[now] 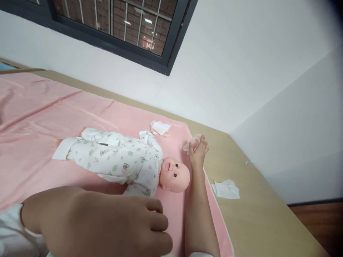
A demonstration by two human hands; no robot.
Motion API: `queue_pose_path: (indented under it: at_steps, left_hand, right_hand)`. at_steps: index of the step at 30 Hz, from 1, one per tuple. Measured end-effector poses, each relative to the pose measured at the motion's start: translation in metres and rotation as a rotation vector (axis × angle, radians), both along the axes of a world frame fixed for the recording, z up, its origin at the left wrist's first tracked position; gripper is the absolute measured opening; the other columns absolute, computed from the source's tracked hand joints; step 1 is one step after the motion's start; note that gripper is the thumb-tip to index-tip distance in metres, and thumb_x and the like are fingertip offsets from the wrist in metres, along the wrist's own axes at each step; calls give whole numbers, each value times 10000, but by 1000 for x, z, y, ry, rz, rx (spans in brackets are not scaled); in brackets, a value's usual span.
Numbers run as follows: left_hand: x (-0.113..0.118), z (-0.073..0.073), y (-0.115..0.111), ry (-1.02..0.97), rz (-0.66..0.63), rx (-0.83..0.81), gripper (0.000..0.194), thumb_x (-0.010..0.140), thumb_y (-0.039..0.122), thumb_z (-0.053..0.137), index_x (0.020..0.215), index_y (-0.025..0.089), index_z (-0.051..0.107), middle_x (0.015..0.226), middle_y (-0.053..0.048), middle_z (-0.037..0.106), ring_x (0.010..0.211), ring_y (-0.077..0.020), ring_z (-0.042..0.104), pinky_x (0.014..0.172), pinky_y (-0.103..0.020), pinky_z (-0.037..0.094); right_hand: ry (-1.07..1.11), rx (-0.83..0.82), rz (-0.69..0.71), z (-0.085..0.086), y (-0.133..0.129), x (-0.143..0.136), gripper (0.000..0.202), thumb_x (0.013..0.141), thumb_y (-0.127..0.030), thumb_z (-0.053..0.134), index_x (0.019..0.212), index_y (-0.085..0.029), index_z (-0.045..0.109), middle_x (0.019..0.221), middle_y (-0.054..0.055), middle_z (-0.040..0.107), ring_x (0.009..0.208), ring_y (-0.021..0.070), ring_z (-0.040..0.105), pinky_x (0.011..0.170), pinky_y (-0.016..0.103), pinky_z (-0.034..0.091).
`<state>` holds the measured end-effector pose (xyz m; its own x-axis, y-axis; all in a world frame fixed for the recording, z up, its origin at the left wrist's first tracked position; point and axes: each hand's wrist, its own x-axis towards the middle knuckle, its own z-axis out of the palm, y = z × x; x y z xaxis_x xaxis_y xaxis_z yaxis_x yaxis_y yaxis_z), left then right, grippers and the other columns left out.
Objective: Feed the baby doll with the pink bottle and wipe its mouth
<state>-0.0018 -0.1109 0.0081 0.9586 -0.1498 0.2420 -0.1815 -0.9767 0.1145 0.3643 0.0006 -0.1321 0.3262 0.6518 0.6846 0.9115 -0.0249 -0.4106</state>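
A baby doll (174,175) in white patterned pyjamas (115,153) lies face up on a pink sheet (112,114), its head towards the right. Beyond the head, my right hand (198,151) is closed around a clear, cup-like plastic piece (195,141) near the sheet's edge. Close to the camera, my left hand (109,225) hovers in front of the doll with its back to me. The left fingers are curled in, and anything inside them is hidden.
A crumpled white tissue with clear wrapping (160,128) lies past the doll's shoulder. Another white tissue (226,189) rests on the tan tabletop (257,214) at the right. Behind stand a white wall (209,89) and a dark-framed window (160,66).
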Motion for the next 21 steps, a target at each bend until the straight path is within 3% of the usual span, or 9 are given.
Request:
queue_pose_path:
  at_steps: [5, 9, 15, 19, 21]
  left_hand:
    - [2, 1, 0, -56, -39, 145, 124, 834, 221, 663, 723, 199, 613, 749, 11, 590, 661, -116, 454, 724, -249, 477]
    - [3, 2, 2, -73, -30, 156, 134, 807, 234, 694, 706, 201, 613, 731, 10, 568, 660, -120, 442, 725, -256, 464]
    - [3, 1, 4, -26, -73, 200, 119, 754, 211, 721, 816, 201, 620, 719, 6, 534, 626, -140, 400, 712, -307, 466]
    - [3, 1, 6, -27, -74, 199, 47, 823, 186, 639, 797, 196, 601, 672, 6, 520, 618, -139, 427, 751, -307, 469]
    - [4, 2, 10, -79, -58, 202, 111, 870, 148, 561, 773, 188, 595, 675, -3, 535, 631, -140, 454, 767, -310, 465]
  right_hand:
    - [-38, 45, -57, 6, -2, -3, 637, 792, -339, 459, 1380, -112, 364, 1374, 205, 383, 1301, 322, 354, 1087, 555, 279]
    - [22, 103, -103, 11, -5, -7, 530, 786, -309, 487, 1274, -104, 488, 1295, 190, 368, 1218, 286, 409, 1057, 488, 351]
    - [142, 130, -43, 11, -7, -11, 514, 755, -290, 514, 1238, -124, 458, 1222, 170, 455, 1179, 262, 465, 1044, 454, 384]
    - [277, 142, -84, 16, -6, -9, 598, 675, -298, 569, 1242, -140, 464, 1236, 161, 487, 1161, 273, 498, 1037, 451, 395]
    - [421, 187, -77, 21, -3, -8, 677, 627, -343, 636, 1250, -144, 460, 1262, 160, 488, 1143, 270, 518, 1024, 446, 414]
